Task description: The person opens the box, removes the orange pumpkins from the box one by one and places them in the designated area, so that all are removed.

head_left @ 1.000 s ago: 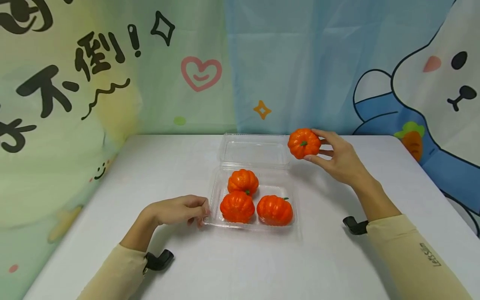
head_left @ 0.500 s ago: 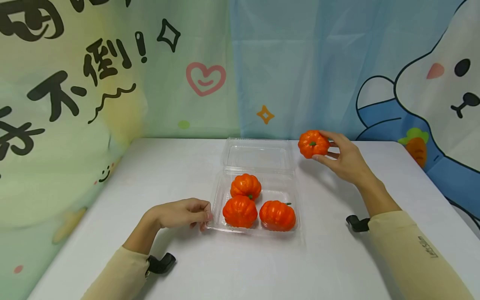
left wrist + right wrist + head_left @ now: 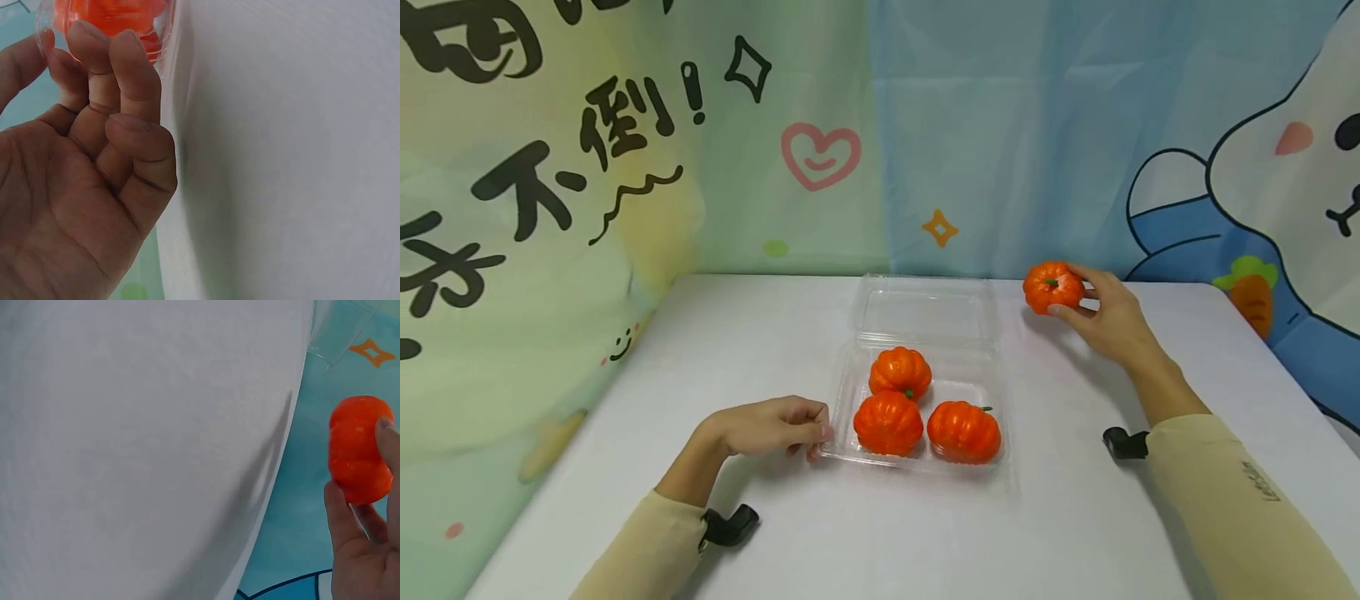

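At the back right of the table, my right hand (image 3: 1108, 321) holds a small orange toy pumpkin (image 3: 1053, 287) with a green stem, thumb against one side and fingers against the other. The right wrist view shows this pumpkin (image 3: 359, 450) above the table's surface. My left hand (image 3: 775, 427) pinches the front left corner of a clear plastic clamshell box (image 3: 865, 458) between thumb and forefinger. Its other fingers curl loosely in the left wrist view. Inside the box sit three more orange pumpkins: one at the back (image 3: 900, 372), one front left (image 3: 888, 424), one front right (image 3: 964, 432).
The box's transparent lid (image 3: 927, 310) lies folded back toward the table's far edge. A white cloth covers the table (image 3: 880, 533). Directly behind it hangs a printed curtain (image 3: 985, 125) with a heart, lettering and a cartoon rabbit.
My right hand has carried its pumpkin to the right, away from the box, and a little lower. The left hand keeps its pinch on the box corner. The head view has shifted slightly.
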`<act>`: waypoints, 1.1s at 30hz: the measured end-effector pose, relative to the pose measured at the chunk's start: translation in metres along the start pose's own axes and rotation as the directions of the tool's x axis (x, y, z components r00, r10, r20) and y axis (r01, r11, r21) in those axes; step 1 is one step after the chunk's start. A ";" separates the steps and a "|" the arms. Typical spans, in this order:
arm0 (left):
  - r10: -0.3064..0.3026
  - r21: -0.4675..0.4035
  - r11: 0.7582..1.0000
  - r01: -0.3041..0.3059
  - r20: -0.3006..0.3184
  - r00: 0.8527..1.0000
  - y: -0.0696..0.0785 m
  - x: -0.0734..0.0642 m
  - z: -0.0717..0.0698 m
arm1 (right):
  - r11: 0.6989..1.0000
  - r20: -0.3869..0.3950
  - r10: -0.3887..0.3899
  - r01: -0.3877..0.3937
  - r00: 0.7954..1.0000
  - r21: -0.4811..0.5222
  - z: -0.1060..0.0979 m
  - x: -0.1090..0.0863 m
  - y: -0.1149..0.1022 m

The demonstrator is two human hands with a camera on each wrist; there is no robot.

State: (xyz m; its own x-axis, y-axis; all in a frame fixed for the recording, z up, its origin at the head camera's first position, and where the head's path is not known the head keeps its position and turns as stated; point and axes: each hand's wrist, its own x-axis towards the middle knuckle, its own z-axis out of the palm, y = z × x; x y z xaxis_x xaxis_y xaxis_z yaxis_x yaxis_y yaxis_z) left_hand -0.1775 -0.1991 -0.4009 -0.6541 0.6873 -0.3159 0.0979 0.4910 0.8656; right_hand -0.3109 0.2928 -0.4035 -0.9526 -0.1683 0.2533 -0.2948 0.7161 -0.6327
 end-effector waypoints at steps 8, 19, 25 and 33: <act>0.013 0.001 1.000 -0.013 0.001 1.000 0.002 0.007 0.000 | 0.999 -0.023 0.036 -0.036 0.999 -0.037 -0.012 0.007 0.009; 0.007 -0.010 1.000 -0.007 0.010 1.000 0.003 0.001 -0.001 | 0.977 0.020 0.187 -0.184 0.982 -0.105 -0.005 0.010 0.015; 0.004 -0.013 1.000 -0.004 0.009 1.000 0.003 0.001 0.000 | 0.965 -0.027 0.230 -0.232 0.973 -0.126 -0.003 0.006 0.016; 0.008 0.002 1.000 -0.008 0.011 1.000 0.004 0.003 0.001 | 0.938 0.004 0.309 -0.304 0.951 -0.164 -0.005 0.009 0.019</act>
State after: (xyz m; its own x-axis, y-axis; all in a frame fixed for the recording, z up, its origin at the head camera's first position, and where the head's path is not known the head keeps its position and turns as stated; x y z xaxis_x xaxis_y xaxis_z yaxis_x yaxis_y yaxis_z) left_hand -0.1783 -0.1949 -0.3989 -0.6447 0.6974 -0.3131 0.1045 0.4861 0.8676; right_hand -0.3247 0.3082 -0.4094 -0.9974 0.0584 0.0424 0.0255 0.8342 -0.5509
